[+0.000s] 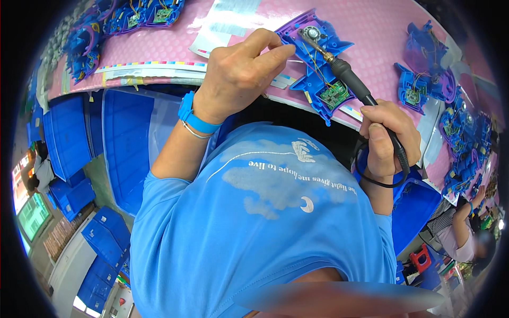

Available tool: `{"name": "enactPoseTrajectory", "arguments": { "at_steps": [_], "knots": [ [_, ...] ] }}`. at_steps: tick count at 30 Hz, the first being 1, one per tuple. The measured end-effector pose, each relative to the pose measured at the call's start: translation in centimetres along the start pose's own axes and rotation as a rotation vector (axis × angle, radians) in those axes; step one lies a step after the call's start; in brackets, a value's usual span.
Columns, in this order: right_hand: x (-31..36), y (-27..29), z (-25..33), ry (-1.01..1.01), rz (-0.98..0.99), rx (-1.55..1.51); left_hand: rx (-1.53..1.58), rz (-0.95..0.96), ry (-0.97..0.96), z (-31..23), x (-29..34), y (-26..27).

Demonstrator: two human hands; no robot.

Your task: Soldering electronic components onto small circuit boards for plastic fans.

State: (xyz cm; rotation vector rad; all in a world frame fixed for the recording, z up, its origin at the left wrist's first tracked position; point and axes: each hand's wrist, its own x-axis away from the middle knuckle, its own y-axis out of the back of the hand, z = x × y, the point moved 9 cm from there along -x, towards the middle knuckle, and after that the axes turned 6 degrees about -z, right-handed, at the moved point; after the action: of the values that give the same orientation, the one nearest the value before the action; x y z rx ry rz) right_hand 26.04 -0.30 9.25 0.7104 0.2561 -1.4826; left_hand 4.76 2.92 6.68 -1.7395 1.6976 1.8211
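Note:
My right hand (389, 135) is wrapped round the black handle of a soldering iron (352, 79). The iron's metal tip reaches up and left to a round silver speaker (312, 33) set in a blue and purple plastic shell (302, 53). Thin wires run from the speaker area to a green circuit board (334, 94) in the lower part of the shell. At the shell's left edge my left hand (241, 71) is closed in a pinch. What its fingertips hold, if anything, is too small to tell.
The pink table (154, 50) carries more blue shells with boards (161, 15) at the far left and a stack of shells (424, 58) at the right. Blue bins (127, 143) stand below the table's left edge. Another person (460, 236) sits at the far right.

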Motion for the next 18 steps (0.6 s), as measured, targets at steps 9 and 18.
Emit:
{"name": "enactPoseTrajectory", "arguments": {
  "at_steps": [9,18],
  "knots": [
    [-0.13,-0.78,-0.46,-0.028,0.058,-0.052,0.0,-0.006,-0.092,-0.37,0.25,-0.33],
    [0.25,-0.02,-0.13,-0.003,0.001,-0.028,0.032,0.044,-0.04,0.16,0.27,-0.93]
  ]
}}
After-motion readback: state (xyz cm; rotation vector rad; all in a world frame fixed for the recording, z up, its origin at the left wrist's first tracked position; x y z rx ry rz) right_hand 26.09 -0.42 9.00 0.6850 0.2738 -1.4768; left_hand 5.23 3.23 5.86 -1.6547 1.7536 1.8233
